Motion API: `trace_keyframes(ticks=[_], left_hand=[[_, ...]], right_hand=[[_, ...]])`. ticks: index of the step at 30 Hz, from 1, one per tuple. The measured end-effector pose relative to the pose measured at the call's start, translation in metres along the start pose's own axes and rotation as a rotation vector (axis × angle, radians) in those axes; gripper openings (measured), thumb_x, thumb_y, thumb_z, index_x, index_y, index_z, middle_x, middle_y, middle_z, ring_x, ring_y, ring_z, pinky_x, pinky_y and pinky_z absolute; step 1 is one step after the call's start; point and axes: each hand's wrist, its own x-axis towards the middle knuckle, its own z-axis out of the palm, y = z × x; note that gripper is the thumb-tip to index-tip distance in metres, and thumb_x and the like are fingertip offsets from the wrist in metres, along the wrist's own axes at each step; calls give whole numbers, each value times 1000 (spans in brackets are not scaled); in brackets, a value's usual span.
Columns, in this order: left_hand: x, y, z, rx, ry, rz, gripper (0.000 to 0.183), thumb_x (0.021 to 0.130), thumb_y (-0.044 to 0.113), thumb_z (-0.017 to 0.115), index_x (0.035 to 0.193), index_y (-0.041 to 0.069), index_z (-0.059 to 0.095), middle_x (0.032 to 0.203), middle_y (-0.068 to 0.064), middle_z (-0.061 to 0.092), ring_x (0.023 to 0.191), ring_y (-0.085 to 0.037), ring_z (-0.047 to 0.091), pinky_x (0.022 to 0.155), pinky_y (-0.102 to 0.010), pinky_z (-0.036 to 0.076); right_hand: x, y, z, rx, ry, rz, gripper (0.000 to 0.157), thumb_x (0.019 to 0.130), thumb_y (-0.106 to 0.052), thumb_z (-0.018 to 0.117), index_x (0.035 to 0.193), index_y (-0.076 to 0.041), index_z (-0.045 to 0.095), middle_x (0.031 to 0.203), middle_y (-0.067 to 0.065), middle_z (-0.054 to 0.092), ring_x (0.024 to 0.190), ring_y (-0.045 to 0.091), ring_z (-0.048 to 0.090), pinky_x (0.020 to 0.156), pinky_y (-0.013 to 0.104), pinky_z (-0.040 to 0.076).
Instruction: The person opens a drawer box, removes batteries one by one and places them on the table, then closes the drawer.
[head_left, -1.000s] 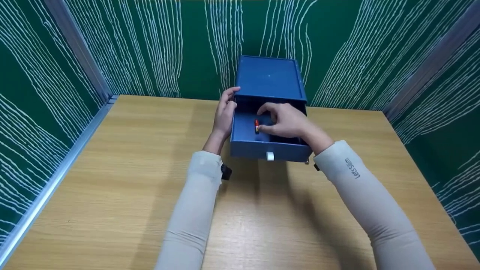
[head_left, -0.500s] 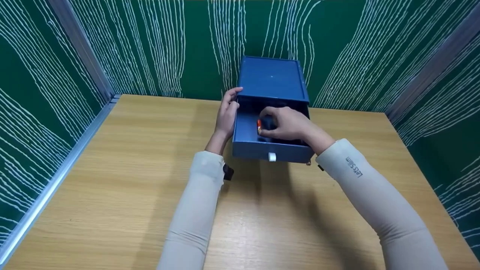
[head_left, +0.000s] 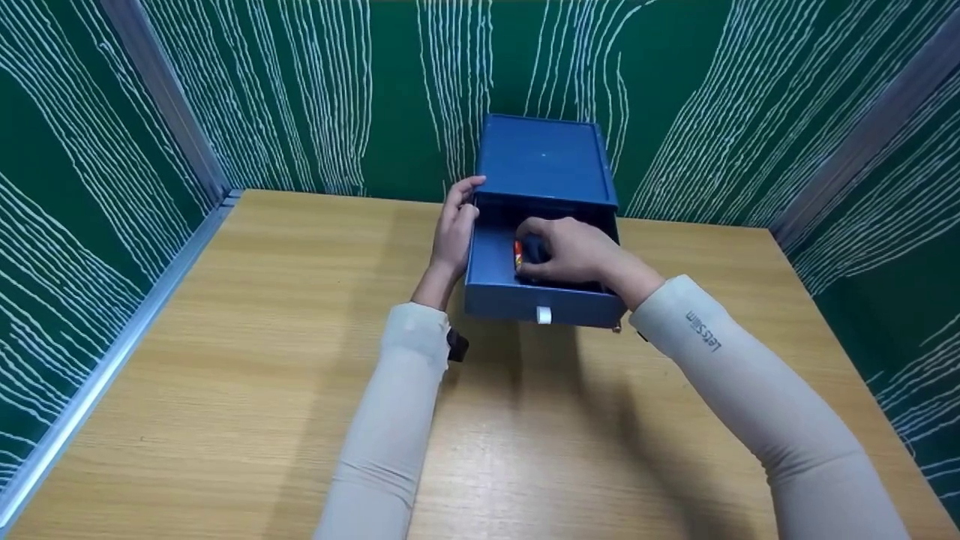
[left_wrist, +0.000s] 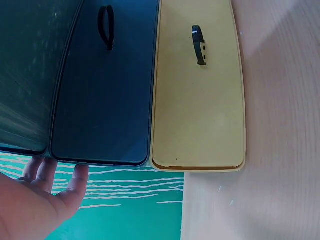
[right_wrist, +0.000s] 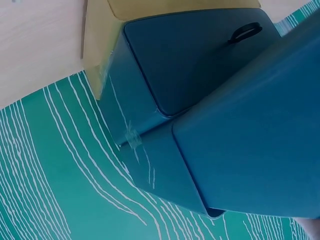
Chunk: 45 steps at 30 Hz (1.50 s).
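- Presently, the right hand (head_left: 574,251) is inside the pulled-out blue drawer (head_left: 495,301), and its thumb and forefinger are curved and pinch a small red cylinder (head_left: 518,256) with some yellow near one end.
- This small red cylinder is within the drawer, in its left part, between the two fingertips; whether it also touches the drawer floor, I cannot tell.
- The left hand (head_left: 453,234) rests against the left side of the drawer cabinet (head_left: 544,156), with its forefinger reaching to the upper edge; in the left wrist view its fingers look extended along the side and are not curled around anything.
- The pulled-out blue drawer is the top one and carries a white pull tab (head_left: 544,315) on its front.
- Below it, the left wrist view shows a dark blue drawer (left_wrist: 102,105) and then a yellow drawer (left_wrist: 200,110), both pushed in, each with a black loop.
- The right wrist view is largely covered by the pulled-out blue drawer, so the pinch is hidden there.
- The drawer cabinet stands on a wooden tabletop (head_left: 247,337), near a green wall (head_left: 652,67) with wavy white lines.
- Both forearms wear pale sleeves (head_left: 397,405); the right one bears dark lettering.
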Motion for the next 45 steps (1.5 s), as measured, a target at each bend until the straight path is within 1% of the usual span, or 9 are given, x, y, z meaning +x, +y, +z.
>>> trace_keyframes(ticks=[4, 10, 17, 23, 28, 32, 34, 41, 45], left_hand=[[-1, -1, 0, 1, -3, 2, 41, 85, 0, 27, 123, 3, 42, 132, -9, 38, 119, -23, 35, 100, -33, 26], [1, -3, 0, -37, 1, 10, 40, 85, -1, 27, 122, 2, 42, 129, -11, 41, 118, -30, 35, 95, -28, 29], [2, -3, 0, -29, 10, 12, 40, 85, -1, 28, 122, 2, 43, 129, -11, 42, 118, -30, 35, 95, -28, 29], [2, -1, 0, -19, 15, 1, 40, 85, 1, 28, 122, 3, 44, 129, -9, 43, 118, -26, 37, 96, -28, 29], [0, -1, -1, -6, 17, -11, 40, 86, 1, 28, 122, 4, 44, 129, -8, 42, 115, -19, 40, 97, -31, 29], [0, -1, 0, -3, 16, -11, 40, 86, 1, 28, 123, 4, 43, 129, -8, 42, 113, -17, 40, 97, -31, 28], [0, -2, 0, -4, 19, -7, 40, 85, 1, 28, 122, 3, 43, 129, -9, 42, 113, -17, 40, 97, -30, 29], [1, -2, 1, -15, 17, 19, 41, 84, -3, 28, 122, -1, 43, 131, -11, 40, 116, -16, 38, 95, -27, 28], [1, -1, 1, 1, 20, 7, 41, 84, -2, 28, 122, 1, 43, 131, -9, 40, 117, -15, 37, 97, -28, 27]], right_hand=[[1, 1, 1, 4, -6, -5, 47, 74, -55, 56, 112, -29, 49, 92, -7, 55, 76, 15, 53, 65, 31, 40], [1, 1, 3, -3, 12, -15, 44, 74, -54, 57, 109, -28, 51, 89, -9, 56, 73, 14, 52, 61, 29, 39], [1, 0, 2, -9, 12, -11, 43, 75, -54, 56, 109, -27, 53, 87, -8, 55, 73, 14, 52, 61, 29, 40], [1, -3, 0, -29, 21, -10, 43, 75, -53, 56, 109, -26, 54, 84, -8, 55, 72, 14, 53, 60, 29, 40], [1, -3, 1, -36, 22, -5, 43, 75, -52, 57, 108, -24, 55, 84, -7, 56, 71, 14, 53, 59, 29, 40], [0, -4, 1, -19, 49, 3, 41, 75, -49, 58, 107, -23, 56, 84, -7, 56, 70, 14, 53, 58, 29, 40], [-1, -5, 0, -8, 63, 7, 40, 75, -49, 59, 106, -24, 56, 81, -7, 56, 67, 14, 52, 56, 29, 40], [-2, -6, -3, 5, 94, 12, 37, 73, -45, 60, 103, -23, 56, 62, -1, 52, 53, 14, 49, 47, 30, 36], [-2, -6, -4, 13, 116, 22, 37, 72, -43, 62, 103, -23, 57, 61, -2, 51, 52, 14, 48, 46, 30, 35]])
